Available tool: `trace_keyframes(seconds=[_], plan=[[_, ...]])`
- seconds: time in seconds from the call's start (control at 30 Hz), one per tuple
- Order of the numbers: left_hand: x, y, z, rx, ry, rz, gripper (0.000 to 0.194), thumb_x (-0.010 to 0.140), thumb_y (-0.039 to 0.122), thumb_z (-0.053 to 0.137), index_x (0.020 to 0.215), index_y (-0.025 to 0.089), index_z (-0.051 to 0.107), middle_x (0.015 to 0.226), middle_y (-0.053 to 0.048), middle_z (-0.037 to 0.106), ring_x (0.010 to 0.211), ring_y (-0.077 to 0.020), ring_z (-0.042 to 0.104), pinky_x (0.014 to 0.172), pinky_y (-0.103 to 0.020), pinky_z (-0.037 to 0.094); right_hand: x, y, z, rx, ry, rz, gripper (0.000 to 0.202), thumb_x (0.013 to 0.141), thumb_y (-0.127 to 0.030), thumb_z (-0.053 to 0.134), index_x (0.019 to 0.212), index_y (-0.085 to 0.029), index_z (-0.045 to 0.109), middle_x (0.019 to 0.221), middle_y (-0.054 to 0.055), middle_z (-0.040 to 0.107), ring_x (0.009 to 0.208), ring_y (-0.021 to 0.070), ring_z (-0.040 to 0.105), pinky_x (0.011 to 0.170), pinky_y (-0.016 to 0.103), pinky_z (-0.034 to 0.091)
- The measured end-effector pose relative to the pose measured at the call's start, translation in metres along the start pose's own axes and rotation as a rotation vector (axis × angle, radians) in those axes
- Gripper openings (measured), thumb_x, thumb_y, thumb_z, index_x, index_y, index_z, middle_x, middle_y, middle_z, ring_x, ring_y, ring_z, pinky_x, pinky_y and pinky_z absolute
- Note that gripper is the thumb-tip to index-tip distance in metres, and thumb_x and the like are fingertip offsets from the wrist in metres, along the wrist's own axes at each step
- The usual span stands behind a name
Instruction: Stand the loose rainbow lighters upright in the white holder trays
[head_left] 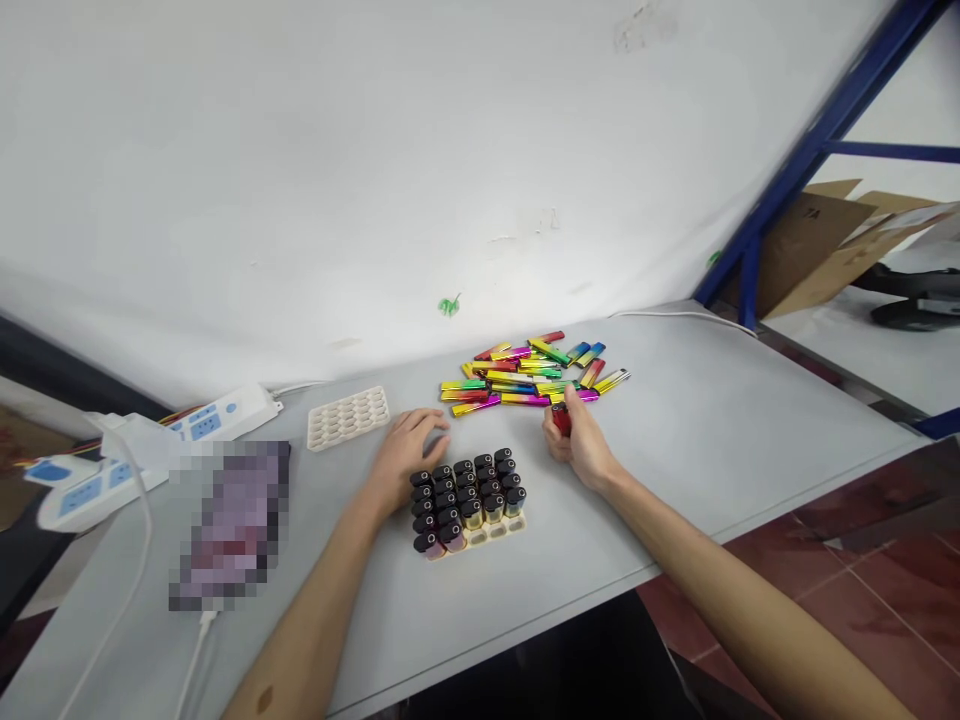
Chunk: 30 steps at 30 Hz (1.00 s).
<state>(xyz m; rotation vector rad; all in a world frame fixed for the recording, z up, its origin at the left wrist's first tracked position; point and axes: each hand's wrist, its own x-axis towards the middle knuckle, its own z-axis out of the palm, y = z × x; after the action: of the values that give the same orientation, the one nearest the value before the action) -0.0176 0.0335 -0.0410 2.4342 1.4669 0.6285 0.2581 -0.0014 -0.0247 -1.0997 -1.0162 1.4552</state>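
Workstation: a grey table (705, 400) set against a white wall (337, 180).

Right hand (581, 445): located right of centre, at the near edge of a heap of metallic flat tubes (517, 378). Fingers are curled and the thumb lies extended along the top, gripping a red glossy piece (560, 420). Most of that piece is hidden by the hand; whether it touches the heap cannot be told.

Left hand (409, 448): palm down, fingers loosely bent and thumb apart from them, gripping nothing visible. It lies low over the table, just beyond the far left corner of the filled tray; contact with the tray cannot be confirmed.

Filled tray (487, 537): cream-coloured, at the near middle of the table, between the forearms. Black-capped pieces (471, 512) with glossy bodies stand upright in it in close rows. Three oval slots show open at the near right edge.

Heap: farther off, close to the wall; tubes lie crossed and overlapping, in yellow, green, red, blue and magenta.

Second tray (348, 418): cream, perforated with oval holes, lying flat left of the left hand.

Far left: a white power strip (232, 408). Nearer, a pixelated phone-like device (238, 520) with a white cable (196, 640) at its near end.

Right side: a blue metal frame (817, 150), cardboard boxes (799, 240) behind it.
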Motion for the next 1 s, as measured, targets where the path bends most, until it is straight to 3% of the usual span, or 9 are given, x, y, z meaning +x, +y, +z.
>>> trace_keyframes(seconds=[0.27, 0.53, 1.0], plan=[[-0.0011, -0.0011, 0.0012, 0.003, 0.010, 0.009, 0.016, 0.090, 0.028, 0.053, 0.101, 0.023, 0.064, 0.124, -0.006, 0.064, 0.116, -0.0255, 0.055, 0.104, -0.046, 0.043, 0.0012, 0.0024, -0.0014, -0.035, 0.017, -0.020, 0.051, 0.095, -0.048, 0.037, 0.052, -0.022, 0.038, 0.044, -0.006, 0.022, 0.040, 0.0081, 0.014, 0.041, 0.025, 0.012], [-0.0005, -0.0020, 0.0018, 0.008, 0.005, 0.012, 0.017, 0.090, 0.027, 0.054, 0.102, 0.022, 0.064, 0.124, -0.007, 0.064, 0.117, -0.0261, 0.055, 0.104, -0.047, 0.043, 0.0003, -0.0004, 0.0012, -0.123, -0.004, 0.034, 0.063, 0.092, -0.069, 0.035, 0.052, -0.021, 0.036, 0.044, -0.007, 0.018, 0.041, 0.0075, 0.013, 0.043, 0.025, 0.010], [-0.0005, -0.0006, 0.0014, 0.002, -0.002, 0.008, 0.017, 0.091, 0.026, 0.054, 0.103, 0.020, 0.065, 0.125, -0.008, 0.063, 0.117, -0.0267, 0.054, 0.104, -0.047, 0.043, -0.0018, -0.0013, 0.0033, -0.231, -0.015, 0.030, 0.063, 0.090, -0.072, 0.037, 0.054, -0.021, 0.039, 0.045, -0.007, 0.019, 0.042, 0.0077, 0.014, 0.045, 0.026, 0.011]])
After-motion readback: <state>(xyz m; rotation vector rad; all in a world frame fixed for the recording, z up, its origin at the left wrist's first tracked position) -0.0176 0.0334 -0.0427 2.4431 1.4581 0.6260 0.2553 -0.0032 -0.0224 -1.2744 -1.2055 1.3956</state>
